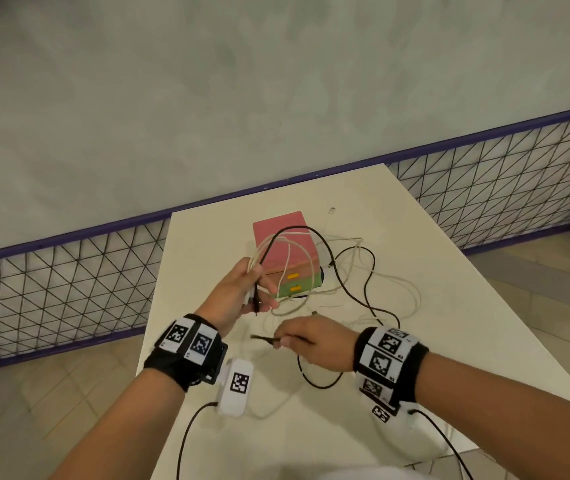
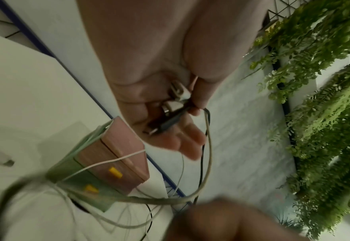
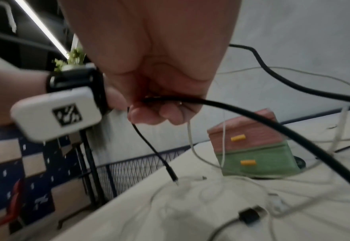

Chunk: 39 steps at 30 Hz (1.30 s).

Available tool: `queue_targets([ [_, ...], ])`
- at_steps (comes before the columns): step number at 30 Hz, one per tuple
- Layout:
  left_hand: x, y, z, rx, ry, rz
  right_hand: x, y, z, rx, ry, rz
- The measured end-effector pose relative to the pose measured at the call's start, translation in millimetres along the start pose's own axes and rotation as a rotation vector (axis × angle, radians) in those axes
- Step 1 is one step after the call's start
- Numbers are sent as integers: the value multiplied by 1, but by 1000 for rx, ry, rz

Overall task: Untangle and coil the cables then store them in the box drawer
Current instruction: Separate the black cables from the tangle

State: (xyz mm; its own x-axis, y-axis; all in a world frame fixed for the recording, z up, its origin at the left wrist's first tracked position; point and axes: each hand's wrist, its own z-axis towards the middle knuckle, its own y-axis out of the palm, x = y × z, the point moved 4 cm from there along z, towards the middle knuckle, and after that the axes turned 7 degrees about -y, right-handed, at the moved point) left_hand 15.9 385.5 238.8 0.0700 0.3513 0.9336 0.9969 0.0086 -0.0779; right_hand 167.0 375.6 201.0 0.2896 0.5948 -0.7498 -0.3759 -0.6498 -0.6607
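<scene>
Cables [image 1: 356,268], light and limp, sprawl over the white table [image 1: 415,306] and drawer box [image 1: 287,251]; left hand [image 1: 242,292] pinches several plug ends, right hand [image 1: 311,341] pinches the black cable [image 3: 252,117] near its plug, the sensible grip.

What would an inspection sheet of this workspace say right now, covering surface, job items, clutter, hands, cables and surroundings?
Surface: white table, cables spread over it.
Job's things: box drawer, pink over green, both drawers shut.
Clutter: nothing seen.
Grips: left hand holds several plug ends raised; right hand pinches a black cable.
Cables: white cables and black tangled, looping over the box.
Surroundings: mesh fence, grey wall, tiled floor.
</scene>
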Motion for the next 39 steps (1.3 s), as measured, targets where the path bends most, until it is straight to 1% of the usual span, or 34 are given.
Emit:
queue_targets([
  [3, -6, 7, -4, -66, -12, -17, -6, -24, 1, 215, -1, 245],
  [6, -10, 10, -8, -129, -32, -43, 4, -50, -3, 441, 15, 365],
  [8, -10, 13, -9, -188, -67, -138, 14, -64, -5, 521, 31, 369],
  [10, -5, 18, -9, -238, -97, -164, 19, -73, -4, 554, 51, 302],
  [12, 1, 22, -8, -252, -83, -90, 19, -81, -1, 636, 34, 256],
  [14, 9, 21, -8, -226, -44, -1, 14, -87, 2, 707, -16, 259],
  [17, 17, 11, -10, -179, -23, 62, 9, -88, 3, 735, -52, 344],
  [19, 19, 3, -11, -147, -20, 76, 6, -86, 3, 688, -73, 400],
  [22, 14, -5, -11, -104, -12, 138, -2, -80, 5, 571, -110, 396],
  [24, 5, -7, -12, -107, -20, 147, -1, -80, 8, 559, -87, 427],
  [26, -3, -7, -13, -133, -32, 92, 2, -83, 11, 600, -34, 460],
  [28, -7, -7, -13, -142, -50, 4, 9, -86, 14, 617, 21, 345],
  [30, -9, -7, -12, -119, -86, -101, 21, -85, 16, 625, 93, 119],
  [32, -8, -10, -9, -55, -101, -136, 25, -82, 14, 691, 167, -258],
  [33, -7, -12, -7, 7, -90, -118, 20, -77, 12, 724, 151, -454],
  [34, -5, -16, -4, 78, -72, -91, 10, -67, 13, 713, 84, -576],
  [35, -3, -19, 0, 143, -55, -67, 0, -49, 16, 634, -26, -640],
  [36, -1, -22, 3, 197, -38, -54, -9, -24, 20, 448, -134, -641],
  [37, 2, -24, 6, 235, -23, -48, -11, 9, 22, 197, -203, -602],
  [38, 5, -26, 9, 258, -8, -42, -10, 43, 20, -59, -220, -553],
  [39, 7, -26, 11, 270, 7, -32, -1, 73, 17, -258, -198, -522],
])
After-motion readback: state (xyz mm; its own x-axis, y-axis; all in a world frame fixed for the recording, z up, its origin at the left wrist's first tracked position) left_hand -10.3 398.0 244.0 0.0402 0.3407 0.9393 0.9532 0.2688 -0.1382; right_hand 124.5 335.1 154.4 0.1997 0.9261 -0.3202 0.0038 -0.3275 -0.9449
